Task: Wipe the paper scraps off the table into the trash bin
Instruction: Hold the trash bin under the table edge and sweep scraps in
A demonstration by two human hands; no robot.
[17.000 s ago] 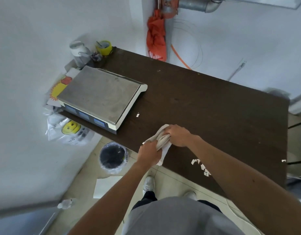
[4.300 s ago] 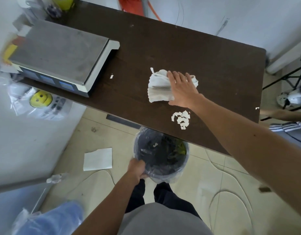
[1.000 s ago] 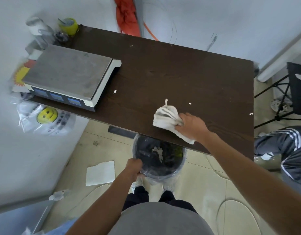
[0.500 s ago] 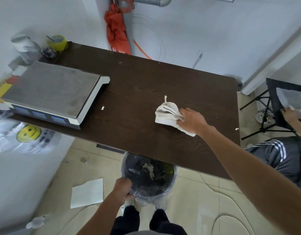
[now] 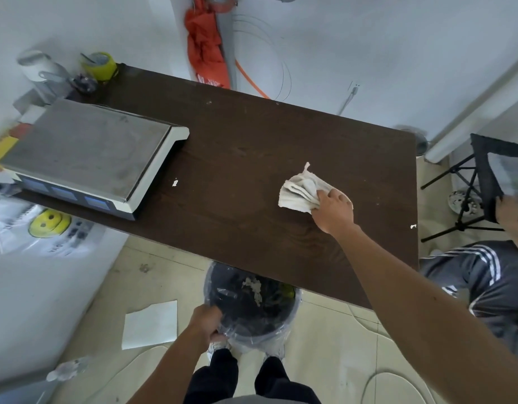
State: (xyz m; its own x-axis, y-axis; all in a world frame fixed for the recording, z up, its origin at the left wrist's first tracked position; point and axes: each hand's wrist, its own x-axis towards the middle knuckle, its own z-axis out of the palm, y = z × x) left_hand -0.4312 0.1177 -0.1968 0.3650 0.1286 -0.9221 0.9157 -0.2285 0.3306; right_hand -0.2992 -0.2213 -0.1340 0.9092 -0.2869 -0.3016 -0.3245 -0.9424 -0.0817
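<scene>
My right hand (image 5: pixel 333 209) presses a crumpled white rag (image 5: pixel 298 191) onto the dark brown table (image 5: pixel 252 147), right of its middle. My left hand (image 5: pixel 206 319) grips the rim of a black trash bin (image 5: pixel 252 304) lined with clear plastic, held below the table's near edge. White paper scraps lie inside the bin. One small paper scrap (image 5: pixel 174 182) lies on the table beside the scale. Another scrap (image 5: pixel 413 226) sits at the table's right edge.
A grey weighing scale (image 5: pixel 88 153) takes up the table's left end, with a yellow tape roll (image 5: pixel 99 65) and cups behind it. A white sheet (image 5: pixel 150 325) lies on the floor. Another person in striped trousers (image 5: pixel 485 275) sits at the right beside a black stand (image 5: pixel 467 205).
My right hand has slid the rag away from the near edge and further right on the table. My left hand still holds the bin under the edge.
</scene>
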